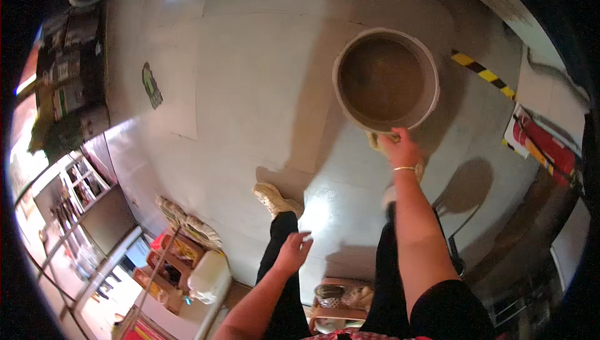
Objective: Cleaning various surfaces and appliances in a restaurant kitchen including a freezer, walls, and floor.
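A round, pale bucket [433, 98] with brown, murky-looking contents [382, 77] is in front of me, right of the middle. My right hand [401, 148] grips the near side of its rim, with a thin bracelet on the wrist. Just below that rim, a beige thing [372, 139] shows partly behind the hand; I cannot tell whether it is my shoe. My left hand [294, 248] hangs over my left leg, holding nothing, its fingers slightly apart. Whether the bucket rests on the floor or is lifted cannot be told.
My left shoe [274, 199] is on the grey floor [253, 82]. Yellow-and-black tape [485, 74] and a red fire extinguisher [543, 141] are at right. A patterned sack or cloth [190, 223], a white jerrycan [208, 274] and a shoe rack [340, 314] are nearer me.
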Action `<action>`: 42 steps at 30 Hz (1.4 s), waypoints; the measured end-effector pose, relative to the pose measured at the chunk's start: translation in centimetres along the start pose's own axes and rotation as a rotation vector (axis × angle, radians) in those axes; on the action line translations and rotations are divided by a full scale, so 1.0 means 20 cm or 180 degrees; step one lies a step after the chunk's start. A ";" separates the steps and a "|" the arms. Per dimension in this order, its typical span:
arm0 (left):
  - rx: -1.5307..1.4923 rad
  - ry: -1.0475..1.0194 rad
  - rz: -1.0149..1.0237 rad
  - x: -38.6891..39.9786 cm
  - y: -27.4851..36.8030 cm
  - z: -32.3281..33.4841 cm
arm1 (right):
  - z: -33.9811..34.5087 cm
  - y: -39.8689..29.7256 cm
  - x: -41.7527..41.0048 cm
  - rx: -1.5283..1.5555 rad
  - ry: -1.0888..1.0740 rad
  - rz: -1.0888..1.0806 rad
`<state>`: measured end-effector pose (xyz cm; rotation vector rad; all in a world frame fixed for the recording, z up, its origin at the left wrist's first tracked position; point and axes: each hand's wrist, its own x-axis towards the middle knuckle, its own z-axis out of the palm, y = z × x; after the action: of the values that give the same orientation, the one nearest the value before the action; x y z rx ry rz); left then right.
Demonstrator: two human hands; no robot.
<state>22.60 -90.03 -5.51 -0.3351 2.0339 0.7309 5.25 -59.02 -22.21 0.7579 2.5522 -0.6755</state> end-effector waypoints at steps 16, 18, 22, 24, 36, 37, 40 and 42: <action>-0.3622 -0.0009 -0.0098 1.53 1.16 -0.23 | 0.04 0.09 0.10 0.1300 0.0601 -0.0263; -0.3343 0.0020 -0.0048 1.62 1.24 -0.31 | 0.01 0.02 0.17 0.1333 0.0339 -0.0071; -0.2775 0.0112 0.0236 1.75 1.44 -0.30 | -0.11 -0.05 0.32 0.1245 0.0244 0.0217; -0.2104 -0.0021 0.0515 1.81 1.57 -0.24 | -0.17 -0.02 0.41 0.1228 0.0049 0.0426; 0.2067 0.0846 0.1358 2.27 1.53 -0.37 | -0.39 -0.11 0.13 0.0585 -0.0824 -0.1652; 0.2091 0.0900 0.1339 2.30 1.47 -0.41 | -0.39 -0.13 0.17 0.0617 -0.0810 -0.1702; 0.2442 0.1267 0.1779 2.30 1.40 -0.38 | -0.39 -0.09 0.42 0.1454 -0.0879 -0.1141; 0.1682 0.0636 0.1008 1.96 1.77 -0.24 | -0.53 0.06 0.66 0.1434 -0.0531 -0.0727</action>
<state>-19.49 -63.32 -23.55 0.2328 2.4073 0.3249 -6.64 -47.05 -20.47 0.5154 2.3769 -1.3586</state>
